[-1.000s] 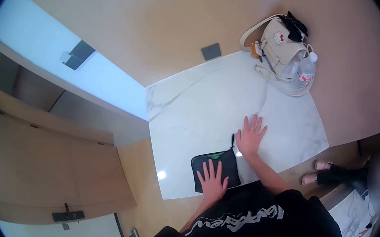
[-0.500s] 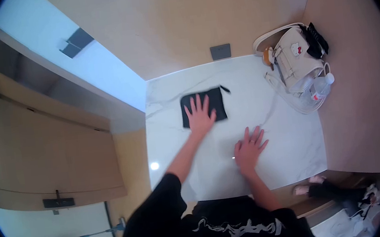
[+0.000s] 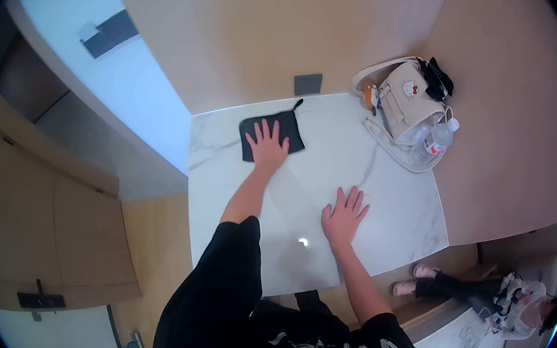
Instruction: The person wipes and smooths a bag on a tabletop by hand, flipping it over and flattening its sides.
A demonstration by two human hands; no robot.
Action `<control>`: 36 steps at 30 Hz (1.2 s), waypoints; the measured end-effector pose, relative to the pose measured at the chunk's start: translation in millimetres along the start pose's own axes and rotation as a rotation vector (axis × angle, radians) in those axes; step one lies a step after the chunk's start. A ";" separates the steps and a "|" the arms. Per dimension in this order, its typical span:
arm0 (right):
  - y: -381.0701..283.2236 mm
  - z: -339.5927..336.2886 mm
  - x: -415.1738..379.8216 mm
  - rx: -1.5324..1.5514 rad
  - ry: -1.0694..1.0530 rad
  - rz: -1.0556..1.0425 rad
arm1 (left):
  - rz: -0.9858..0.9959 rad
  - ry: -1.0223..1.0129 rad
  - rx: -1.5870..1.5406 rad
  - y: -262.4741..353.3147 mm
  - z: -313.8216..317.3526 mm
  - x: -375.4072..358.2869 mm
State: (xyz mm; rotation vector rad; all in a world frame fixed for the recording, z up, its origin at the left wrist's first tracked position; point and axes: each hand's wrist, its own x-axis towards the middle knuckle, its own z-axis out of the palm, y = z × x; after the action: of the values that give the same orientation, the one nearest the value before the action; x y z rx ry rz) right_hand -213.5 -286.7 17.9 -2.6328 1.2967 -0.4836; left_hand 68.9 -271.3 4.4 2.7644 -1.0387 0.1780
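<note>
The left hand (image 3: 267, 149) lies flat, fingers spread, palm down on a black cloth (image 3: 271, 136), pressing it to the white marble table (image 3: 381, 231). It grips nothing; the fingers are loose and splayed, reaching up over the middle of the cloth, with the arm stretched far out from the body. The cloth sits at the far edge of the table, under and slightly beyond this hand, its small loop sticking out from its far right corner toward the wall. Just past the cloth, to the right of the left hand, a grey plate (image 3: 308, 84) is set in the wall.

The right hand (image 3: 344, 216) rests nearer the body, also flat and open on the bare marble, fingers fanned, holding nothing. It is well apart from the cloth, to the right of and closer in than the left hand.

Far to the right of both hands, in the table's far corner, stands a cream bag (image 3: 409, 98) with its strap looped on the marble. A water bottle (image 3: 430, 144) lies against its near side, touching it. A dark item on the bag's far right side is too small to make out
</note>
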 end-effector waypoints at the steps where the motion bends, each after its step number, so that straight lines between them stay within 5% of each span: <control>1: 0.9 0.4 -0.5 0.000 0.010 -0.017 | 0.022 0.004 -0.011 0.4 -2.3 -18.5; 10: -2.6 -12.3 -1.8 0.009 -0.035 -0.013 | 0.147 0.092 -0.195 -28.3 -55.0 -254.0; 12: -11.8 -17.4 -8.4 0.481 -0.117 0.038 | 0.119 0.100 -0.195 -37.4 -68.6 -305.7; 14: -47.3 -28.4 -55.8 0.508 -0.041 -0.184 | 0.082 0.062 -0.207 -43.8 -82.9 -345.2; 18: -117.2 -32.1 -156.8 0.827 -0.469 -0.228 | 0.038 0.010 -0.308 -54.2 -88.5 -375.2; 19: -127.9 -25.1 -170.9 0.822 -0.479 -0.239 | 0.076 -0.029 -0.147 -58.3 -88.9 -374.2; 21: -144.2 -14.8 -188.6 0.620 -0.228 -0.359 | 0.112 0.015 -0.319 -68.1 -89.2 -376.2; 23: -154.3 -8.0 -185.8 0.594 -0.225 -0.309 | 0.125 0.037 -0.431 -77.8 -87.6 -374.2; 30: -175.1 8.8 -188.2 0.072 -0.159 -0.323 | -0.155 0.134 -0.442 -119.6 -106.2 -388.3; 36: -193.6 22.0 -155.9 -0.025 -0.104 -0.344 | -0.288 0.089 -0.427 -124.5 -100.3 -381.9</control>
State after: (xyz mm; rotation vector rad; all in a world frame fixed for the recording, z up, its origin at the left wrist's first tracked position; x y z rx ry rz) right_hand -151.4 -45.0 19.9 -2.8701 0.8268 -0.3697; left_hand -139.3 86.2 19.3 2.4496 -0.5658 0.0319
